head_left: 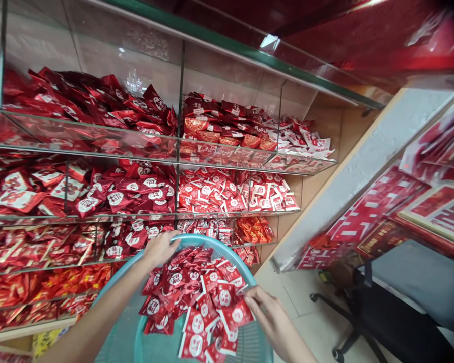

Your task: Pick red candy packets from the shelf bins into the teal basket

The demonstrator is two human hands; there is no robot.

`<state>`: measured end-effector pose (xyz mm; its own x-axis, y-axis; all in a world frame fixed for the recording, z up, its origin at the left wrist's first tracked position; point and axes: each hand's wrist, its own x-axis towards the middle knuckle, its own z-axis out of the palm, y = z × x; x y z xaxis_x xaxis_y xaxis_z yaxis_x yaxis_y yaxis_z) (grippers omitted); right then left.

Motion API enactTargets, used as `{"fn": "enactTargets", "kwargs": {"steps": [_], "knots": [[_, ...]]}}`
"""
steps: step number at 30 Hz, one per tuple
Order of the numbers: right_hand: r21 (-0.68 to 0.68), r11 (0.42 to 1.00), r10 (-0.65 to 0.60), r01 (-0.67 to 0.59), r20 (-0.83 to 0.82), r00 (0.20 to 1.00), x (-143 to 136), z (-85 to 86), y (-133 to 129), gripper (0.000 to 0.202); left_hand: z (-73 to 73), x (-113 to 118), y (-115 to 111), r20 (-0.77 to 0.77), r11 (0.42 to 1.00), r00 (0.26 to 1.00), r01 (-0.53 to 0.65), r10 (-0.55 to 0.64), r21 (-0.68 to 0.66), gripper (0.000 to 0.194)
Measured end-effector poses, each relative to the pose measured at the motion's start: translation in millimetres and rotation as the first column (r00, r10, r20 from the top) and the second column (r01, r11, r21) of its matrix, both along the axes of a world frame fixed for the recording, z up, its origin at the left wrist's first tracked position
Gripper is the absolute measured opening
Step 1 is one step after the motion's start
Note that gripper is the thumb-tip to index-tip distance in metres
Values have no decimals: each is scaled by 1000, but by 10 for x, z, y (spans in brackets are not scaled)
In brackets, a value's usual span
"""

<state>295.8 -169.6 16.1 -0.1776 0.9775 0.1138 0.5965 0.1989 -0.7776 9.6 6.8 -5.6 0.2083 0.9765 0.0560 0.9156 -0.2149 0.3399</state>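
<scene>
Biggest first: you've got the glass shelving [234, 48] filling the view, its bays split by clear dividers, prob. so the diff. wrapper designs don't mix, w/ low glass fronts likely there to stop spills. Office chair [389, 302] is off to your R, well apart. The teal basket [212, 242] is right in front of you, close under the lower shelves, prob. for short reach; can't tell what supports it. Your L hand [161, 249] is on the far-L rim, fingers curled tog. & clamped over it, presumably to steady it. Your R hand [267, 312] is by the R rim, thumb & fingers close tog. at a white-edged packet [237, 315]; can't tell if they're pinching it or the rim. Dark red packets [176, 280] are heaped L of the white-edged ones, all inside the basket.
</scene>
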Motion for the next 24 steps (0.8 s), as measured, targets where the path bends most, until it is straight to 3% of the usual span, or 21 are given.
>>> {"fn": "enactTargets", "kwargs": {"steps": [4,9,18,24], "knots": [[-118,993,18,-7,90,996,97,-76,-136,28,8,7,-1,-17,1000,1000,-12,12,-4,41],[-128,987,-59,98,278,959,54,-245,-169,28,23,5,-14,-6,1000,1000,-15,15,-11,40],[141,974,-227,178,629,744,-129,-508,-109,21,-2,-44,-24,32,1000,999,-20,19,7,39],[224,954,-296,198,602,742,-127,-505,-89,24,-4,-43,-24,23,1000,999,-22,22,-4,39]]}}
